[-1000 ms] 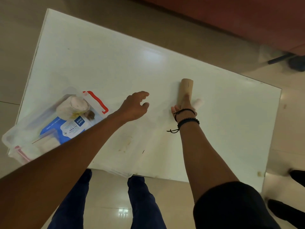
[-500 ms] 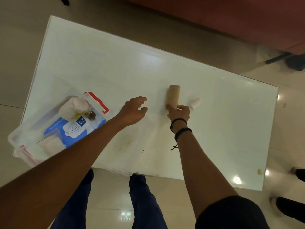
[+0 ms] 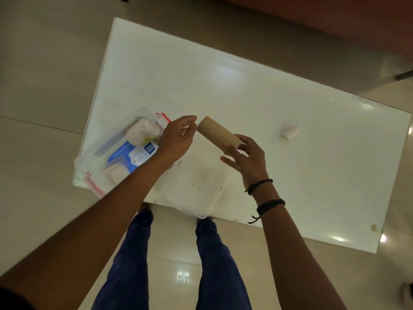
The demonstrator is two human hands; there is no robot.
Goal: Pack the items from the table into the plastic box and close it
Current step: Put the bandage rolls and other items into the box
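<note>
A tan cardboard roll [image 3: 215,133] is held up over the white table [image 3: 245,97], tilted, with my right hand [image 3: 247,154] gripping its lower right end. The fingertips of my left hand [image 3: 177,139] touch its upper left end. The clear plastic box [image 3: 96,162] with red clips sits at the table's left front corner. Inside it lie a blue and white wipes pack [image 3: 136,156] and a white bundle [image 3: 144,130]. Its clear lid [image 3: 196,189] lies flat next to it at the front edge. A small white roll [image 3: 290,132] lies on the table to the right.
My legs in blue trousers [image 3: 214,260] stand on the tiled floor below the table's front edge. A dark red surface [image 3: 335,14] runs along the far side. A dark shoe [image 3: 407,291] shows at the bottom right.
My right hand has lifted the tan roll off the table and carried it left and toward me. My left hand has come up to meet its other end. The camera view shifted.
</note>
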